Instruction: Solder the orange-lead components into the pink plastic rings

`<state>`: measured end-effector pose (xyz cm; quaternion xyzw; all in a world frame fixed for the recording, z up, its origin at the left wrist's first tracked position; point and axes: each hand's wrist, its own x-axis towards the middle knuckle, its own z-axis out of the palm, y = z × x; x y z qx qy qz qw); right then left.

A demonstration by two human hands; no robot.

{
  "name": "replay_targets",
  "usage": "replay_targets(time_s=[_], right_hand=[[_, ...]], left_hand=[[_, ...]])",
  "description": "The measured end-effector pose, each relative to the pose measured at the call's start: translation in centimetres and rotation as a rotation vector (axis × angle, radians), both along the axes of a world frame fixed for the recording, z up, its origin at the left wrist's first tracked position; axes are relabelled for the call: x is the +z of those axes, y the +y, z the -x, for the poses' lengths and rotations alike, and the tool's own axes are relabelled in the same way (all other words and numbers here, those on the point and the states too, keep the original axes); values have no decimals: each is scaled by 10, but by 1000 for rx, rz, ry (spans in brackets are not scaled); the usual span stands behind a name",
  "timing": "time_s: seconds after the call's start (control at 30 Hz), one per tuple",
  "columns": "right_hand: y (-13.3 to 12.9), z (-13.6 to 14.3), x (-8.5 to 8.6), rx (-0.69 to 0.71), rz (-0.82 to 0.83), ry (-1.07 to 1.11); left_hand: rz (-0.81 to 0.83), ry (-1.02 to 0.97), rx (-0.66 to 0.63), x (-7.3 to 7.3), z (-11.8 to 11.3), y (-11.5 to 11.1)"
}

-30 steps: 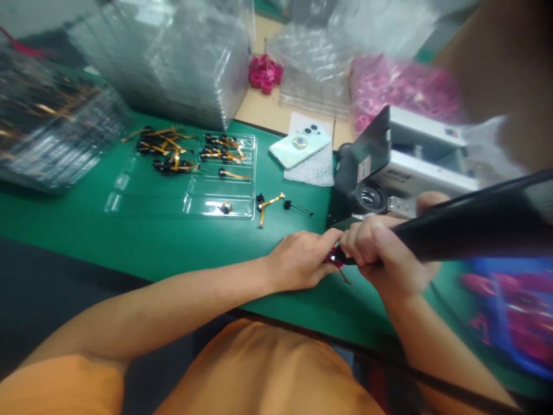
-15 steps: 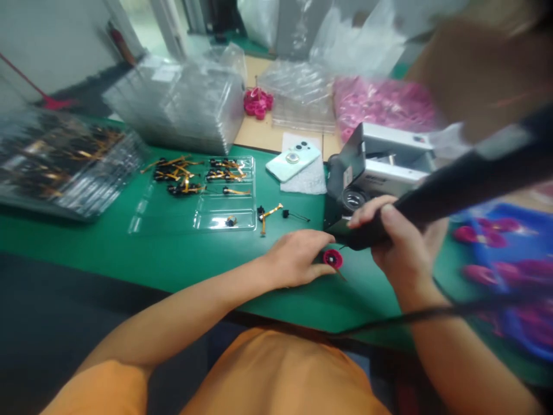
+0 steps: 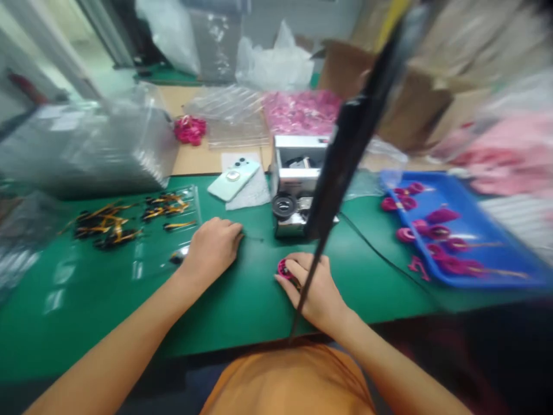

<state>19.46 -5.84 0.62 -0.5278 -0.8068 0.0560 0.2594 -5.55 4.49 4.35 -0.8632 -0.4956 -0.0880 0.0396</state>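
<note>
My right hand [image 3: 317, 288] pinches a small pink round housing [image 3: 283, 269] with dark parts inside, low over the green table. To the left, my left hand [image 3: 216, 245] rests on the table with fingers curled over a small black part. That part's thin lead [image 3: 256, 238] pokes out from the fingertips, while its body is mostly hidden. A long black tool [image 3: 343, 155], blurred and close to the camera, slants down in front of the metal machine [image 3: 294, 184], and neither hand is on it. A dark cord crosses in front of my right hand.
Left, a clear tray [image 3: 196, 210] carries several orange ribbon-cable parts [image 3: 108, 222]. A mint phone [image 3: 233, 178] lies behind my left hand. Right, a blue tray [image 3: 510, 262] bears pink pieces. Behind stand stacked clear trays [image 3: 108, 144] and a bag of pink parts [image 3: 300, 109].
My right hand has let go of the black tool and now holds the pink housing, which was by my left hand. My left hand has moved left to the small black part. The view has turned right.
</note>
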Motion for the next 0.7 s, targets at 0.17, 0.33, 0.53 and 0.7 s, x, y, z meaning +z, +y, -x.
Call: replay_targets(time_s=[0.17,0.33,0.53,0.7], right_hand=[[15,-140,37,-266,-144,16],[24,-283,61,-616,-265,-141],[37,-283,52,-207,95,-524],[53,-271,49,-107,206,-519]], left_hand=[[-120,-349,-169,-6,9,-17],[-70,-420,-226,-6,-3,-37],[-108,-432,-283,-18,-22,-42],[-128,-484,-319,-23,-27,-49]])
